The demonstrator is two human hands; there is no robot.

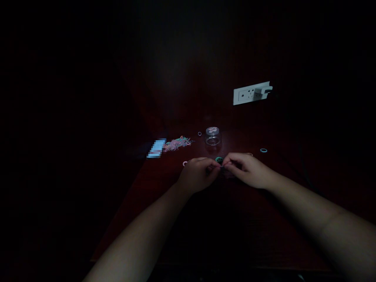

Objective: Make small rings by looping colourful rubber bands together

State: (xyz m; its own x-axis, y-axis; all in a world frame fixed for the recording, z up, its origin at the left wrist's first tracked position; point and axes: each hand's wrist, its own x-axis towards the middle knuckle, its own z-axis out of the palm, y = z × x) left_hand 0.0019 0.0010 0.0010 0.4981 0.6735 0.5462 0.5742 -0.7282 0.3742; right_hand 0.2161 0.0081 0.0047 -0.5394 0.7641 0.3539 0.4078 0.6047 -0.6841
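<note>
Both hands meet over the dark red table (188, 235). My left hand (198, 172) is closed in a pinch. Opposite it, my right hand (245, 170) pinches too, and a small purplish hair tie (222, 167) spans their fingertips; its full shape is too dim to see. Just behind the fingertips lies a green hair tie (219, 159). A pink hair tie (185, 163) rests beside my left hand, partly hidden by it. Beyond my right hand shows the edge of a pale band (249, 154).
A clear lidded jar (213, 137) stands behind the hands. To its left are a small ring (199, 134), a heap of coloured hair ties (179, 143) and a lit, blurred-out screen (156, 148). A light blue hair tie (263, 150) lies right, below a wall socket (251, 94) with a plug.
</note>
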